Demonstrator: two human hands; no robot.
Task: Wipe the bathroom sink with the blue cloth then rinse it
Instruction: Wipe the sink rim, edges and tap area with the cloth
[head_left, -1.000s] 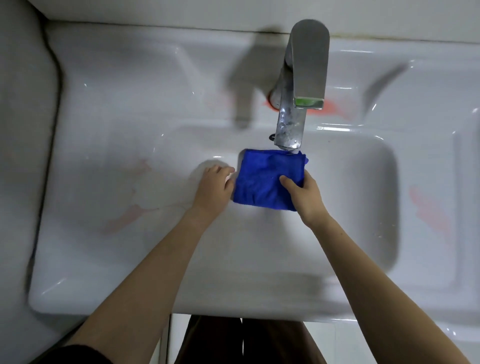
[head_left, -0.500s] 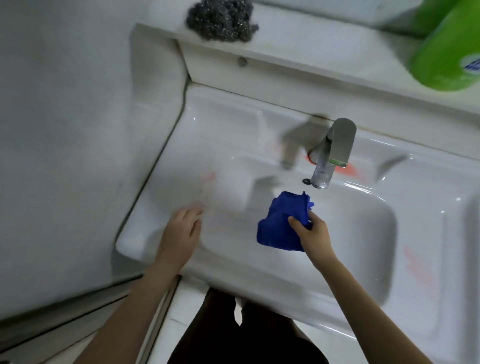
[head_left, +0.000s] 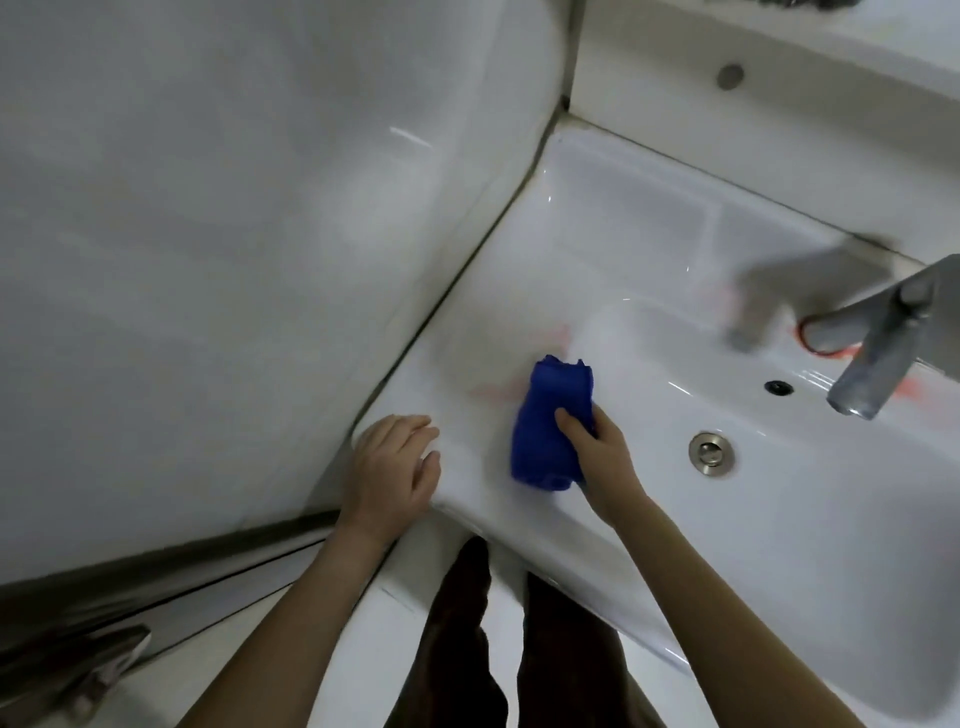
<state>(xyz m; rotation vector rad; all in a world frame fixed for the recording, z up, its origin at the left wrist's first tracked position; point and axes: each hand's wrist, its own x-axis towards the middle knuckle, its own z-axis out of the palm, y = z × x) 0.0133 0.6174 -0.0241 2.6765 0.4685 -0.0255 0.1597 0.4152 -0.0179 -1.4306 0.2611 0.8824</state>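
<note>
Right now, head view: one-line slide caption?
Right hand presses blue cloth onto sink left ledge; left hand braces corner.

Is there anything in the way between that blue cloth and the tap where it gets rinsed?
Nothing visible. The right hand holds the blue cloth on the sink's left ledge; only bare white basin and the drain lie between it and the tap.

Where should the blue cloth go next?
Probably a short push forward: the right hand presses the blue cloth on the sink ledge, and pink smears lie just past its far edge, toward the wall.
</note>
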